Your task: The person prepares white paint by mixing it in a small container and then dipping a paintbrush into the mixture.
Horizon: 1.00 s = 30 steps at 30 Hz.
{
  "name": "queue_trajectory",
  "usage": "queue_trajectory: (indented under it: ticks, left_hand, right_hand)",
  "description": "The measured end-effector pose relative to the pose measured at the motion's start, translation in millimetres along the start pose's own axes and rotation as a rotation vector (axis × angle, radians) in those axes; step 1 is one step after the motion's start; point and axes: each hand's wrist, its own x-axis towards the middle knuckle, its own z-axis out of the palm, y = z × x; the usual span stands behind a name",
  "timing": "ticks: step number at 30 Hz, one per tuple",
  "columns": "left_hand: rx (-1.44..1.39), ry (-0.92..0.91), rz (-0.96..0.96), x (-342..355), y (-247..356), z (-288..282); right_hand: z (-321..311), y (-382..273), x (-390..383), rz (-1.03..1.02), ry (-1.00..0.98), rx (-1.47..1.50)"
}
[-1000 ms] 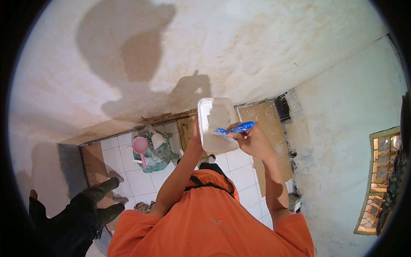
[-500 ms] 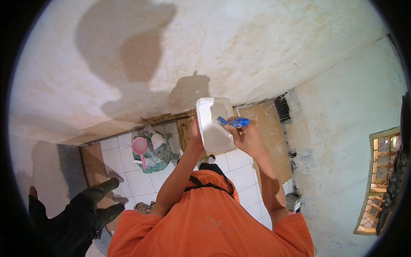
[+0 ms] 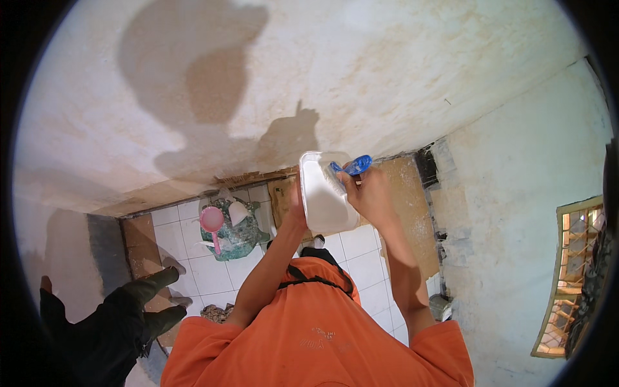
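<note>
A white plastic container [image 3: 322, 213] holding white liquid like paint is held up in front of me. My left hand [image 3: 295, 200] grips it by its left side, mostly hidden behind it. My right hand [image 3: 369, 193] is closed on a blue-handled brush [image 3: 358, 164], whose pale bristles rest inside the container, in its upper right part against the liquid or wall of the container.
A stained wall [image 3: 387, 64] faces me, with shadows. Below are white tiles [image 3: 225, 277], brown boards [image 3: 412, 238], and a green bundle [image 3: 240, 240] bearing a pink dipper [image 3: 211, 219]. A dark-clothed person [image 3: 103, 322] stands at lower left; a barred window [image 3: 574, 258] is at right.
My right hand and the brush have moved up toward the container's far end, the handle tilting higher. The container has shifted slightly.
</note>
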Motion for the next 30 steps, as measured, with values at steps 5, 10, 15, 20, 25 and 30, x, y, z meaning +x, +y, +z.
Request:
queue_trajectory:
  ticks: [5, 10, 15, 20, 25, 30]
  left_hand:
    - [0.048, 0.15, -0.051, 2.2, -1.9, -8.4]
    - [0.013, 0.098, 0.003, 4.8, -4.2, 0.4]
    - [-0.03, 0.131, 0.023, 3.2, -4.5, 8.7]
    - [-0.078, -0.038, 0.013, 6.0, -2.3, -10.4]
    - [-0.056, -0.04, 0.044, 4.6, -3.8, -16.7]
    - [-0.105, -0.015, 0.039, 3.6, -5.0, -20.5]
  right_hand:
    - [-14.0, -16.9, 11.6, -0.003, 0.006, 0.03]
    - [-22.3, -36.4, 19.7, -0.027, -0.009, -0.182]
    - [-17.2, -26.8, 14.9, -0.05, -0.017, -0.206]
    - [-15.3, -25.2, -1.1, 0.057, -0.163, -0.162]
    - [-19.8, -26.3, -19.2, 0.074, -0.113, -0.024]
    - [-22.4, -24.0, -30.3, 0.147, -0.107, 0.061]
